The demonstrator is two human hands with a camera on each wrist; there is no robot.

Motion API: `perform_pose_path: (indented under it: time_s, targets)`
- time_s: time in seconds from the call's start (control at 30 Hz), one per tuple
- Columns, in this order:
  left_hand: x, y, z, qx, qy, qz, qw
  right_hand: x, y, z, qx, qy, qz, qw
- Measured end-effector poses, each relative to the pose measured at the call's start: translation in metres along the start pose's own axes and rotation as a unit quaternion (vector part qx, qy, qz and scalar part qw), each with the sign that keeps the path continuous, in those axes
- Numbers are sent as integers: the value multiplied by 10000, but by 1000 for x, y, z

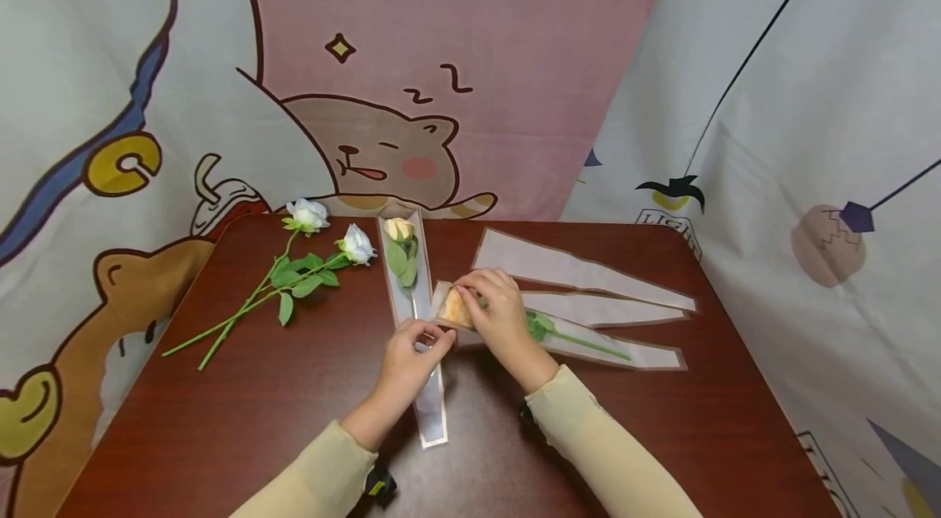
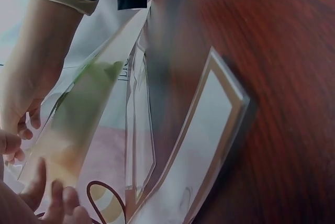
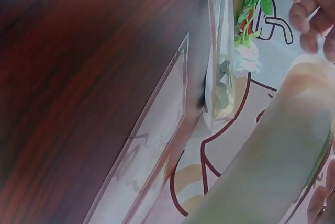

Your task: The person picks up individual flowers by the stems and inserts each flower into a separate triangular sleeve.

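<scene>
My right hand (image 1: pixel 500 314) grips the flower end of a clear flower sleeve (image 1: pixel 603 334) with a peach rose (image 1: pixel 455 309) inside; the rose's green stem runs to the narrow end. In the left wrist view that sleeve (image 2: pixel 99 85) is tilted up off the table, its rose blurred. My left hand (image 1: pixel 413 355) is by the sleeve's wide end, fingers loosely bent, over the lower part of another sleeve. In the right wrist view the left fingertips (image 3: pixel 309 38) stand just off the sleeve's end. That second sleeve (image 1: pixel 432 412) holds another peach rose (image 1: pixel 399 229) and lies lengthwise on the table.
Two flat sleeves, one farther back (image 1: pixel 573 261) and one nearer (image 1: pixel 610 308), lie to the right on the brown table (image 1: pixel 257 436). At the left lie two white roses (image 1: pixel 307 216) with crossed green stems. A cartoon-printed cloth (image 1: pixel 515 52) hangs behind the table.
</scene>
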State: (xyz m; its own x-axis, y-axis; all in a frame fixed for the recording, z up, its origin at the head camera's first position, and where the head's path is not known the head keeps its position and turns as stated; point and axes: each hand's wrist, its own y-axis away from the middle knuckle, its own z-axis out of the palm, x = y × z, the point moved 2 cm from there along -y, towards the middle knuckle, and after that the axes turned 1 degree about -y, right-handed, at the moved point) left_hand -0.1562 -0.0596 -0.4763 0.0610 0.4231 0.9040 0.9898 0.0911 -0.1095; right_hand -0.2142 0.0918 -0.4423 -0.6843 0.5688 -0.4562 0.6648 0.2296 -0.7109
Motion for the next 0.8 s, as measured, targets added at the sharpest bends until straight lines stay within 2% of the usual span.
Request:
perform_pose_path:
  time_s: [0.13, 0.23, 0.67, 0.8]
  targets:
    - [-2, -1, 5, -349, -46, -271, 9990, -5, 1, 1, -33, -43, -134, 9999]
    - [-4, -3, 7, -390, -30, -273, 9989, -10, 1, 1, -117, -135, -237, 9996]
    - [-6, -7, 7, 131, 227, 154, 9995, -14, 4, 2, -89, -282, -377, 9989]
    - [-6, -8, 7, 225, 428, 148, 9987, -11, 5, -2, -51, -268, -409, 9988]
